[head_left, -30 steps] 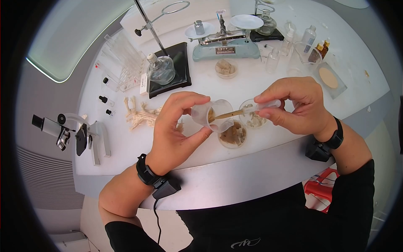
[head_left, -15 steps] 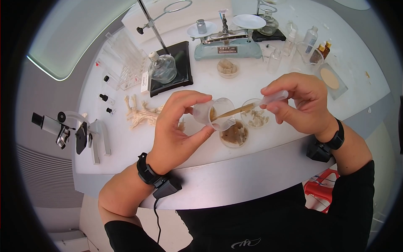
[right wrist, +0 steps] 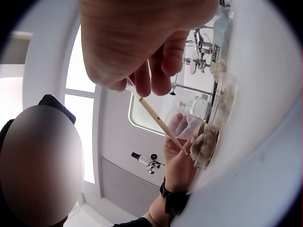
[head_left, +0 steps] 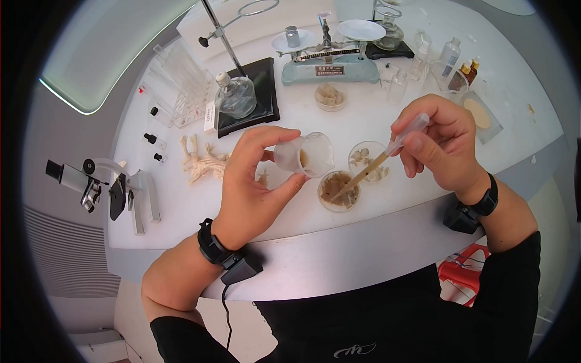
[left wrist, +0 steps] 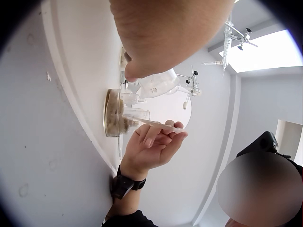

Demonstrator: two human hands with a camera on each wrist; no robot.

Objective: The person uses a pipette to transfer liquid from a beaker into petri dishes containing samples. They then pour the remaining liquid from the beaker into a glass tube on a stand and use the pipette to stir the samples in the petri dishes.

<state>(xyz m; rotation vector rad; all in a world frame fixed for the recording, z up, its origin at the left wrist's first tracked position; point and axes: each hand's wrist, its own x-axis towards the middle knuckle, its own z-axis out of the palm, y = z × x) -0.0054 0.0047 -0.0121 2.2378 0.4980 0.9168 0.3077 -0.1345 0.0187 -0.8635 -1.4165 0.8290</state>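
Note:
My left hand grips a small clear beaker between fingers and thumb. The beaker is tipped on its side toward the right, with a little brownish liquid low inside. My right hand pinches the bulb of a plastic dropper whose stem is filled with brownish liquid. The dropper slants down left, its tip right at the brown, soaked pieces in a petri dish. The right wrist view also shows the dropper stem pointing at those clumps. Behind it stands a second petri dish with paler pieces.
A third petri dish holds pale chunks before a balance scale. To the left are a branching coral-like piece, a stoppered flask on a ring stand's base, and a microscope. Several bottles stand at right.
The dropper has come out of the beaker and swung down to the petri dish in front. My right hand rose and shifted right, while the left stayed nearly in place with the beaker.

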